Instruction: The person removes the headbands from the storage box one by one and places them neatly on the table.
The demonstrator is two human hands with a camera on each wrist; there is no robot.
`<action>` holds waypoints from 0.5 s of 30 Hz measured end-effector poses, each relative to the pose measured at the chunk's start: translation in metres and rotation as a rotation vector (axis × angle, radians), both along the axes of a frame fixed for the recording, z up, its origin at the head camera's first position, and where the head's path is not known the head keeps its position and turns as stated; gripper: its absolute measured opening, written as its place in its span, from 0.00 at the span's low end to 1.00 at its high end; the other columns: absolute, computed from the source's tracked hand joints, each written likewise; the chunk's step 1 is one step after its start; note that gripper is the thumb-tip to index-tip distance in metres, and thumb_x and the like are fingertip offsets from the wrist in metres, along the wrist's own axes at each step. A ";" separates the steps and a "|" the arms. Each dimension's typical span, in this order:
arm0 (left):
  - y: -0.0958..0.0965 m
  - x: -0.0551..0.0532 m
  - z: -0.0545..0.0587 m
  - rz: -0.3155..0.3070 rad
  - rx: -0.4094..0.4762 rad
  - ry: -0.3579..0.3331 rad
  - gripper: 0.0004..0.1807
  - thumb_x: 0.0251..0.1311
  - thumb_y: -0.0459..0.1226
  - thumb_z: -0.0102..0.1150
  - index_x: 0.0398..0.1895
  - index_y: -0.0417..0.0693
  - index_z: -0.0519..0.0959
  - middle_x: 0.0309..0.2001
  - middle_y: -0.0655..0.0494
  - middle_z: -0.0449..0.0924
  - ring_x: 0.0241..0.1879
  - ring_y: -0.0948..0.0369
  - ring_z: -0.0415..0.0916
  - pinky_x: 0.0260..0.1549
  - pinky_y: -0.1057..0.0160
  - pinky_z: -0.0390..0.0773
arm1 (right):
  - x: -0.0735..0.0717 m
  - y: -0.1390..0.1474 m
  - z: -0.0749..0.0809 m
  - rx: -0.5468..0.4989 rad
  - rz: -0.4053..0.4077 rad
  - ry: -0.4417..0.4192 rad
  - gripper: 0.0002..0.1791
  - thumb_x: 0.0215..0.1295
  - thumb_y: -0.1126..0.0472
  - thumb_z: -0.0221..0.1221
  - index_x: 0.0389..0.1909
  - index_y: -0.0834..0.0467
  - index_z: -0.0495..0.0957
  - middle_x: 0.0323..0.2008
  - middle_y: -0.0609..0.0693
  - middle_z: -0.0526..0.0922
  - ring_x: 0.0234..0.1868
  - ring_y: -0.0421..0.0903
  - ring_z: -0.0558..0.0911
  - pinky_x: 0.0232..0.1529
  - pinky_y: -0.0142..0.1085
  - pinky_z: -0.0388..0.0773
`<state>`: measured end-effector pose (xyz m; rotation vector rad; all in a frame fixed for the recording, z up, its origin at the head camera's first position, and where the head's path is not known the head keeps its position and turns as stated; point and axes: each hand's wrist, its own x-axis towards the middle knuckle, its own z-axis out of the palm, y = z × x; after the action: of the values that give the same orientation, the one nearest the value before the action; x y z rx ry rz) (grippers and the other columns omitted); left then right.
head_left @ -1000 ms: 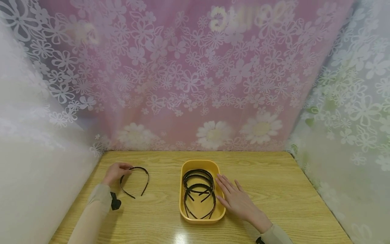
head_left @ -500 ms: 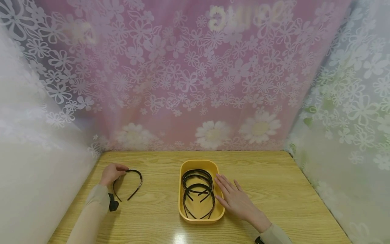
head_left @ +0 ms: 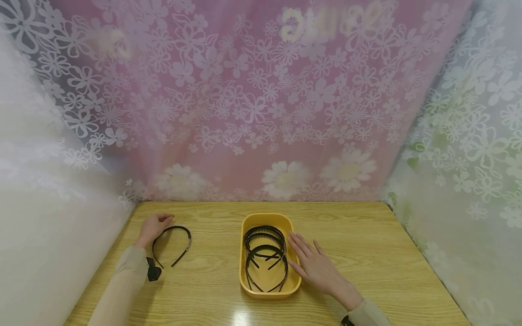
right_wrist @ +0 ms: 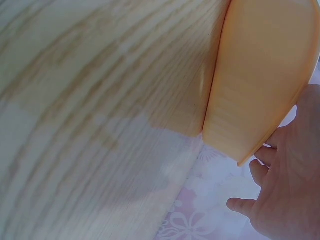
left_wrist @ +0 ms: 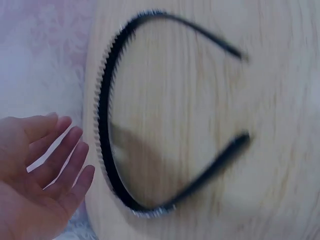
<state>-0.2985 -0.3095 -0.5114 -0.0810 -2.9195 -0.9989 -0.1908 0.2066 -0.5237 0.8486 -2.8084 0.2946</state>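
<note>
A black toothed headband point(head_left: 189, 237) with small glittery patches lies on the left part of the table, its two ends pointing toward the person. Just beyond its top curve is my left hand point(head_left: 154, 226), holding nothing; in the left wrist view its fingers point(left_wrist: 75, 160) are loosely bent and apart from the headband point(left_wrist: 105, 100). Several more black headbands point(head_left: 265, 248) lie overlapping inside a yellow plastic tub point(head_left: 271, 295). My right hand point(head_left: 320, 269) rests with outstretched fingers against the tub's right rim, and the right wrist view shows it beside the tub's wall point(right_wrist: 255, 75).
The wood-grain table point(head_left: 212, 280) has a floral curtain point(head_left: 253, 113) hanging at its back edge. Pale sheets hang on the left point(head_left: 49, 203) and right point(head_left: 469, 190) sides.
My left hand moved the headband left and turned it slightly, then let go and drew back a little toward the far side. The right hand and tub stayed in place.
</note>
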 end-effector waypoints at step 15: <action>0.057 -0.006 0.023 0.006 0.252 -0.021 0.25 0.79 0.45 0.49 0.67 0.36 0.75 0.57 0.33 0.80 0.55 0.39 0.79 0.48 0.45 0.82 | -0.001 0.000 -0.003 -0.010 0.012 0.045 0.37 0.76 0.48 0.56 0.78 0.61 0.59 0.78 0.55 0.59 0.77 0.55 0.61 0.68 0.66 0.61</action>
<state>-0.3049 -0.2527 -0.4879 -0.0510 -2.7820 -1.3636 -0.1917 0.2066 -0.5264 0.8599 -2.7591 0.2879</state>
